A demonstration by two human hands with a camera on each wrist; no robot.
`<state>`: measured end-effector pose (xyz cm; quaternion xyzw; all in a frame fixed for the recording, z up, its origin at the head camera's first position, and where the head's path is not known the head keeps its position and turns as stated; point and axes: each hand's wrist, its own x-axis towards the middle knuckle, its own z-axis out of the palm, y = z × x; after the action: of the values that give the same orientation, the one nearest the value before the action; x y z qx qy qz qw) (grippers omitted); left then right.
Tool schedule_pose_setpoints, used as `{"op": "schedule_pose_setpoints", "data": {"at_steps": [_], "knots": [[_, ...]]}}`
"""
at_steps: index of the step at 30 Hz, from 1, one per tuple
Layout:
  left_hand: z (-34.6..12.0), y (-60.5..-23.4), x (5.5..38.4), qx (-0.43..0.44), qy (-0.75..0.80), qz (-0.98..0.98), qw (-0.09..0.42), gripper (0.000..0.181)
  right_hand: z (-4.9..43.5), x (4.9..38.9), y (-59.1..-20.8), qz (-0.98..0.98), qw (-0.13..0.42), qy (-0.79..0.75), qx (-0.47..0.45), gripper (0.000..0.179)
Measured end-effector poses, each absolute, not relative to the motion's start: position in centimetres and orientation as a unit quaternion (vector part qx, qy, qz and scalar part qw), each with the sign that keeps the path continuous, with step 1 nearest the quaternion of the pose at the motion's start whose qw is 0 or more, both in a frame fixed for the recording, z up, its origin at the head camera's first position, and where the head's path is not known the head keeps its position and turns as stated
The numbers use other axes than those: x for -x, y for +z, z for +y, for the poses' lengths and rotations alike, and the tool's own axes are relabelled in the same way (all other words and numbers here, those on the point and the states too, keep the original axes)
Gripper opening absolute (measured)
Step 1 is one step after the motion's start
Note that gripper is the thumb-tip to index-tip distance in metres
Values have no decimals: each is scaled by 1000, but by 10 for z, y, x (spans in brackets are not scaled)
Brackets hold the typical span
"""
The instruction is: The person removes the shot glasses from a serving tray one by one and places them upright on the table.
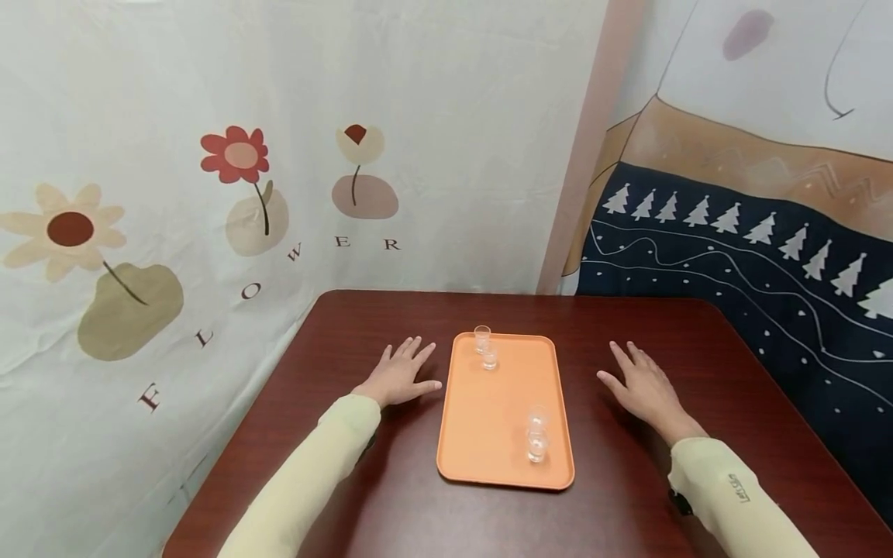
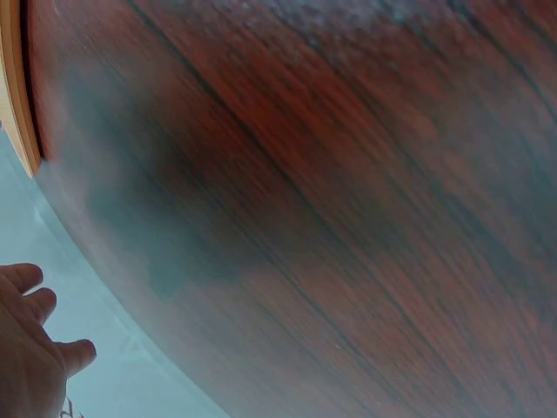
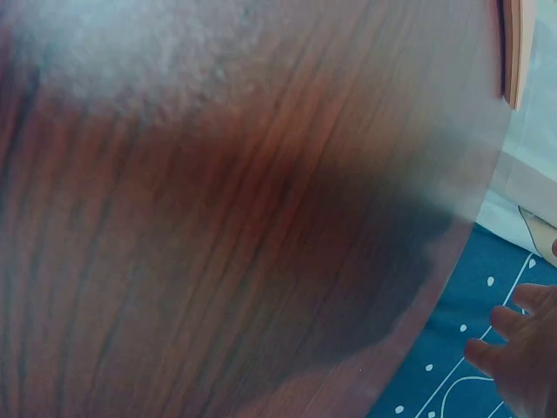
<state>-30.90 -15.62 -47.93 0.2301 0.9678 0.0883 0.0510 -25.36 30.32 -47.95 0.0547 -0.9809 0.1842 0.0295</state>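
An orange tray (image 1: pixel 502 403) lies on the dark red wooden table. Near its far left corner stand two small clear glasses, one glass (image 1: pixel 482 339) behind the other glass (image 1: pixel 490 359). Two more clear glasses are close together at the near right, a front glass (image 1: pixel 536 447) and a back glass (image 1: pixel 538 420). To the left of the tray my left hand (image 1: pixel 396 378) is spread with straight fingers, holding nothing. My right hand (image 1: pixel 649 391) is likewise spread on the tray's right, apart from it. Both wrist views show the hand's fingers at a lower corner.
The wooden table (image 1: pixel 628 325) reaches back to a white cloth (image 1: pixel 446 116) printed with flowers and letters. On the right hangs a dark blue cloth (image 1: pixel 698 256) with white trees. Edges of the tray show in the upper corners of both wrist views.
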Motion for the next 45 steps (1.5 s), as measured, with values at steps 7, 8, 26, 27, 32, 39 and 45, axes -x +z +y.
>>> {"op": "schedule_pose_setpoints", "data": {"at_steps": [7, 8, 26, 27, 32, 39, 45], "knots": [[-148, -475, 306, -250, 94, 962, 65, 83, 294, 252, -473, -979, 27, 189, -67, 83], [-146, -474, 305, -251, 95, 961, 69, 83, 292, 252, -473, -979, 26, 190, -69, 83], [-143, -476, 296, -284, 120, 945, 110, 75, 259, 236, -470, -952, 31, 262, -157, 67], [-142, -475, 295, -287, 121, 944, 112, 74, 258, 235, -470, -949, 27, 268, -163, 65], [-142, -474, 294, -287, 128, 942, 121, 73, 253, 228, -471, -935, 5, 299, -189, 60], [-146, -482, 292, -298, 125, 938, 128, 72, 244, 223, -475, -918, -27, 342, -200, 52], [-149, -488, 291, -306, 128, 935, 126, 71, 239, 219, -477, -905, -47, 365, -212, 47]]}}
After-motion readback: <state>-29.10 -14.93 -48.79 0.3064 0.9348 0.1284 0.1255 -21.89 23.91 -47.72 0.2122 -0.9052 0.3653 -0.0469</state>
